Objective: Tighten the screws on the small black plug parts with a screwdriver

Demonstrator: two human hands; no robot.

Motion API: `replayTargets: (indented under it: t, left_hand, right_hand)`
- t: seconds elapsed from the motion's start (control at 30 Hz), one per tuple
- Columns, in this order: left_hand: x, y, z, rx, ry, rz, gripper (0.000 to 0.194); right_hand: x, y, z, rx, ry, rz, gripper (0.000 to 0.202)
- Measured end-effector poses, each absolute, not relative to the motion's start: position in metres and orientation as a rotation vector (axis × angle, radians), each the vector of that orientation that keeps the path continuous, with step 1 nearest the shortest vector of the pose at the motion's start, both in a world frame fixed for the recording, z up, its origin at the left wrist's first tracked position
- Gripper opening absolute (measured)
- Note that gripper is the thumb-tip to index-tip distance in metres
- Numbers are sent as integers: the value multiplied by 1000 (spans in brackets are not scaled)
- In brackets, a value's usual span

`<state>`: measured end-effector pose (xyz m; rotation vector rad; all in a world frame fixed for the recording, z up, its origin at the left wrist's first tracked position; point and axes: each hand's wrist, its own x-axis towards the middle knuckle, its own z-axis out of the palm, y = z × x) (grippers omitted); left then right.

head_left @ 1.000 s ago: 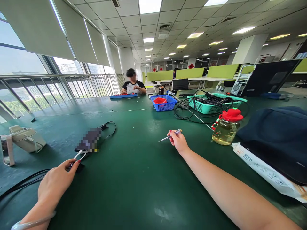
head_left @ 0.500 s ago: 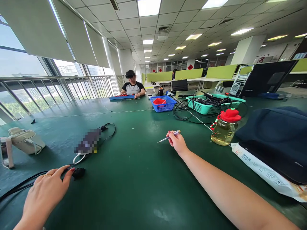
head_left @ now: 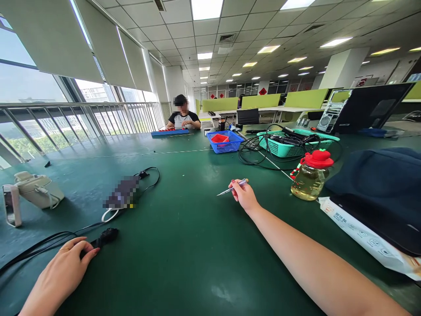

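On the dark green table (head_left: 197, 245), my right hand (head_left: 242, 195) pinches a slim silver pen (head_left: 225, 192), its tip pointing left and down near the tabletop. At the lower left, my left hand (head_left: 67, 267) has thumb and fingers closed around the near end of a small black object (head_left: 108, 236) with a rounded far end. Black cables (head_left: 42, 245) run beside that hand. Beyond it lies a blurred dark device (head_left: 123, 193) with a white loop and a black cord.
A red-lidded jar (head_left: 311, 175), a dark bag (head_left: 381, 180) and a white package (head_left: 365, 235) are at the right. Farther back are a blue basket (head_left: 225, 142), a green basket (head_left: 286, 149) with cables, and a seated person (head_left: 184, 116). A beige case (head_left: 39, 191) stands left.
My left hand has moved slightly down, and its fingers have closed in on the black object. My right hand has hardly moved. The other person's hand has lifted from the table edge.
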<state>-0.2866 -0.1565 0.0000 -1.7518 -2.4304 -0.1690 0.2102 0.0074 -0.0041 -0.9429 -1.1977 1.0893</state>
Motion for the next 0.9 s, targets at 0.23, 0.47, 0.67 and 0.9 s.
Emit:
replayTargets:
  t: [0.23,0.47,0.67,0.9]
  left_hand:
    - [-255,-160,30,-1628,-2500,-295,36]
    - [-244,-147,28,-1955,-2268,-343,36]
    - [-248,-136,20,-2056,-2220,-263,61]
    - [-243,-130,28,-2063,-2257,-159,63]
  right_hand:
    - [211,8,-5,-944,-1209,1093,48]
    - [211,8,-6,-942,-1215,1092,48]
    - [211,9,-7,-945,-1238,1084,47]
    - [211,9,-7,-944,-1246,1084,48]
